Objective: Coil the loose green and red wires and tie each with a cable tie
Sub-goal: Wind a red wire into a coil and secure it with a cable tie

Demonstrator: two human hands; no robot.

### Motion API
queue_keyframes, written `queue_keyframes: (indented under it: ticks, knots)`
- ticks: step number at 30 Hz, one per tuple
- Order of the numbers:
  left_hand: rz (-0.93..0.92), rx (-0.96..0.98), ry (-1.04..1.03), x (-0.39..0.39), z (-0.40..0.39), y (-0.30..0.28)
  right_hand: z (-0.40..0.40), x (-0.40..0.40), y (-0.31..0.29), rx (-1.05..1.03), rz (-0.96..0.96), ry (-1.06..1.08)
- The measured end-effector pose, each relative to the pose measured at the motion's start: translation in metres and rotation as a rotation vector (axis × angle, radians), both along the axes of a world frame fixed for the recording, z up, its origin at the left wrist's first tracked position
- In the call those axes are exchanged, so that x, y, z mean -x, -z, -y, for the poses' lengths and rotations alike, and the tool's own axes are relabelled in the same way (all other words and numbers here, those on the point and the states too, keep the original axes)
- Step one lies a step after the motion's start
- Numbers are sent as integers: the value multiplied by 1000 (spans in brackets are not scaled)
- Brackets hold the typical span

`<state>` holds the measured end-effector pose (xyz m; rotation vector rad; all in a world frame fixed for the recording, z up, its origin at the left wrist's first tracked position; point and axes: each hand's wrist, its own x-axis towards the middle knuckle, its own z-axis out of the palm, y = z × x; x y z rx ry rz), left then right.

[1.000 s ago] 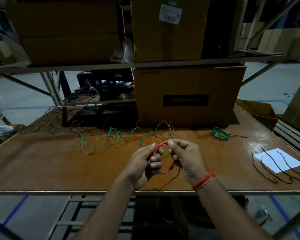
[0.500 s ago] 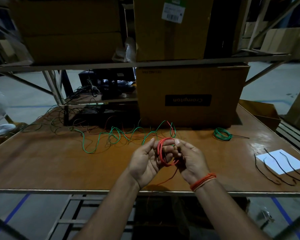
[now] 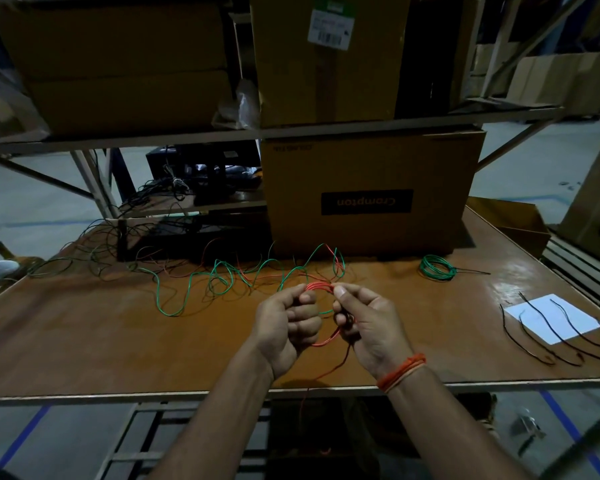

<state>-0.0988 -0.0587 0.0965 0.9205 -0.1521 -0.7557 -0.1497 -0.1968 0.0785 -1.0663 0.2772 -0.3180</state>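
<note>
A small coil of red wire hangs between both hands above the brown table. My left hand grips its left side with curled fingers. My right hand pinches the right side between thumb and fingers. The wire's free end trails down past the table's front edge. Loose green wire and thin red strands lie tangled behind my hands. A tied green coil rests at the back right. Several black cable ties lie across a white sheet at the right.
A large cardboard box stands at the table's back under a metal shelf loaded with more boxes. Dark wires and black equipment crowd the back left. A small open carton sits at the far right corner.
The red coil has been turned and pulled tighter between the hands. My left fingers have curled round it, and the trailing end hanging below is shorter.
</note>
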Motion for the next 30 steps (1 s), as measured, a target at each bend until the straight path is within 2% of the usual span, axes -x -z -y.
queue_keyframes:
  ticks: [4,9,13,18,26,30]
  knots:
    - [-3,-58,66,-4,-1,0,-1,1,3,32,13,16]
    - [-215,128,105,-6,1,3,-1,-2,6,-6,42,45]
    - [-242,171,59,-6,0,1,3,0,9,54,61,-10]
    - [-301,282,-103,-24,-12,-10,13,6,14,371,14,-19]
    - [-294,345,-408,-56,-33,-28,15,18,38,583,-7,40]
    - [-212,275,-538,-58,-32,-25,15,23,39,1050,1,188]
